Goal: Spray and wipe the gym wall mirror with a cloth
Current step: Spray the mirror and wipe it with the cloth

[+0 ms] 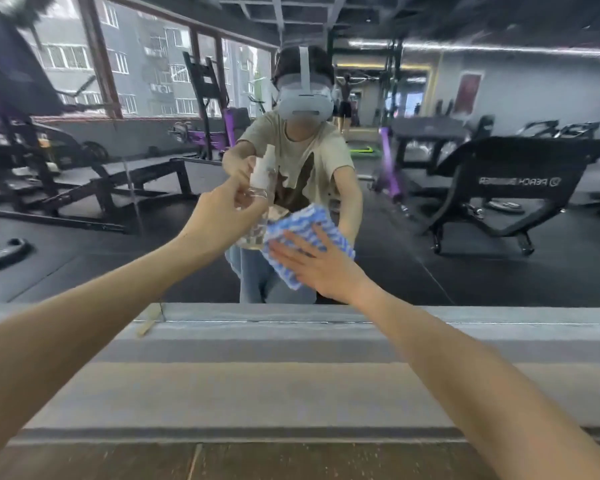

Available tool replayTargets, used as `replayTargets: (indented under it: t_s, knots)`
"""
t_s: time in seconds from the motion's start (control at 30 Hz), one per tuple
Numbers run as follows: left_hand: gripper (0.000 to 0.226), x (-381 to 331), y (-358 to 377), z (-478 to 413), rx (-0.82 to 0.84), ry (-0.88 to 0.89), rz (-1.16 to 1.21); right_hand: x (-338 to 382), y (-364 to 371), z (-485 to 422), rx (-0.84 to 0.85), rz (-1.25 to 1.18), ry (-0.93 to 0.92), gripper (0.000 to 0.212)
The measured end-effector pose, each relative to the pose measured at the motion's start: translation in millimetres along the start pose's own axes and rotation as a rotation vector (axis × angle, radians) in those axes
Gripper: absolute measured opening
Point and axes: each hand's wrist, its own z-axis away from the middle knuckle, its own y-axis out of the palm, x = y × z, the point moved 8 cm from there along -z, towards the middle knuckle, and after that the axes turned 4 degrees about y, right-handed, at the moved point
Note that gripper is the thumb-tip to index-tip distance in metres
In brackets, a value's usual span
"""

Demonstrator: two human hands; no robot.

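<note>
Gripping a clear spray bottle with the left hand, up from the lower left to centre frame: fingers curled round the body, white nozzle on top, bottle upright and close to the mirror. Touching the glass or not? Cannot tell. Just right of that, pressing a blue-and-white cloth flat against the mirror with the right hand, fingers straight and spread, palm over the cloth's lower part. Sitting right beside each other, bottle and cloth edge. Looking down, across the bottom of the frame under both arms, on a grey ledge at the mirror's foot. Reflecting windows and dark weight machines upper left, and a black machine far right.
</note>
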Motion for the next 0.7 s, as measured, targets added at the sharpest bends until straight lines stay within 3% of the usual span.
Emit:
replayTargets:
  t_s: [0.07,0.13,0.17,0.23,0.33,0.37,0.4,0.43,0.5,0.57,0.63,0.7]
  knots:
    - [0.026,0.3,-9.9,-0.4,-0.006,0.012,-0.014,38.5,28.1,42.0,0.142,0.059,-0.337,0.064]
    - [0.026,3.7,-27.7,0.8,-0.051,0.014,-0.023,42.2,30.0,45.4,0.153,0.109,-0.436,0.071]
    - [0.025,8.3,-36.4,3.3,-0.076,0.004,-0.036,31.2,24.6,28.8,0.099,0.151,-0.397,0.077]
    - [0.024,20.0,-42.9,8.2,-0.072,-0.015,-0.078,-18.3,-11.4,-29.6,-0.093,0.275,-0.117,0.069]
    - [0.019,36.0,-46.4,12.4,-0.054,-0.047,-0.125,-111.4,-54.6,-100.7,-0.238,0.086,0.609,0.055]
    - [0.017,37.8,-51.0,11.1,-0.069,-0.055,-0.126,-117.0,-64.2,-111.1,-0.243,0.047,0.75,0.054]
    - [0.016,38.1,-57.3,6.9,-0.087,-0.058,-0.125,-106.3,-67.7,-118.6,-0.242,0.019,0.747,0.056]
    - [0.017,34.3,-63.1,2.2,-0.102,-0.056,-0.127,-80.4,-61.7,-122.7,-0.207,0.004,0.59,0.061]
    - [0.017,18.6,-76.8,-12.4,-0.127,-0.04,-0.127,-20.2,-37.5,-110.5,-0.061,-0.046,0.108,0.07]
    - [0.02,0.2,-89.2,-29.0,-0.138,-0.014,-0.142,-13.5,-28.9,-99.8,0.08,-0.057,-0.206,0.065]
    - [0.021,-19.0,-104.9,-46.8,-0.158,0.004,-0.157,-54.0,-42.9,-124.1,0.062,-0.034,-0.266,0.052]
    - [0.02,-38.5,-124.2,-63.5,-0.19,0.031,-0.151,-118.4,-70.4,-171.4,-0.004,-0.034,-0.099,0.049]
